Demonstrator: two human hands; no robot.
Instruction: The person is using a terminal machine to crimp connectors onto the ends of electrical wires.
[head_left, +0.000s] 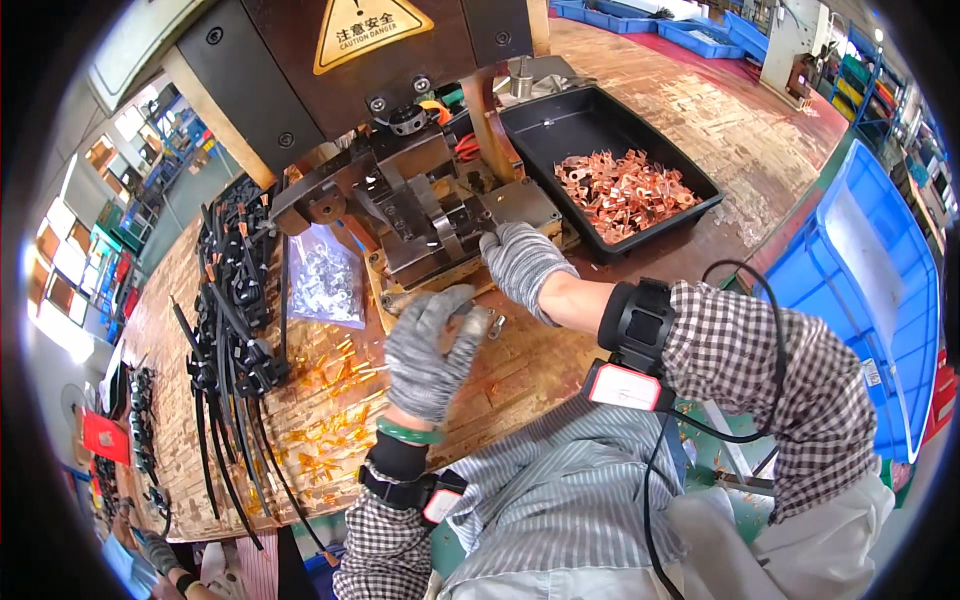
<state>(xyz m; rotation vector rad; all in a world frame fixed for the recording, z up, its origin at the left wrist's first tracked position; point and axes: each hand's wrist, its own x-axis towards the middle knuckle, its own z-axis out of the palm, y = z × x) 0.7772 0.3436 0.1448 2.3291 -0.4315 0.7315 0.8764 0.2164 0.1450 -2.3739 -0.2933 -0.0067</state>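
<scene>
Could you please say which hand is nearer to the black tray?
Right: the right hand is left of the near corner of the black tray; the left hand is farther left.

Grey gloves (430,360), black-and-white checked sleeves (770,350), copper-orange terminals (625,190), black tray (560,125), blue bin (840,300), green bangle (408,432)

Worn on my head, the left fisheye looks down and forward across the counter (535,375), my left grip (428,355) and right grip (525,268) close below.
</scene>
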